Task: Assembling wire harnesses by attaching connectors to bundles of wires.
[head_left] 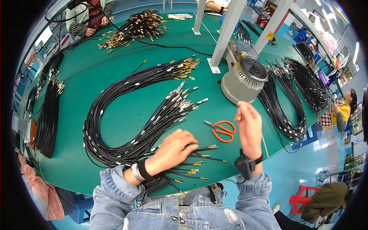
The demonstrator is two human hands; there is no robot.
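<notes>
"There's the black cable bundle [92, 119], bent in a big U on the green table [73, 86]!"
"Opening rightward, yellow-marked tips up top, silvery-white ones below!"
"And the loose cables [197, 163]?"
"Fanned out toward the near edge, yellow-marked ends showing!"

In this workroom, a person is wearing a faded blue denim jacket [153, 211], with pale frayed patches [231, 214] and a metal button [175, 218] showing in front. Wide cuffs [262, 183] are finishing the sleeves [111, 201]. A silver linked band [135, 173] is circling behind the left hand [174, 148]; there and behind the right hand [249, 122], black straps [143, 169] are securing dark, boxy devices [244, 165].
</notes>
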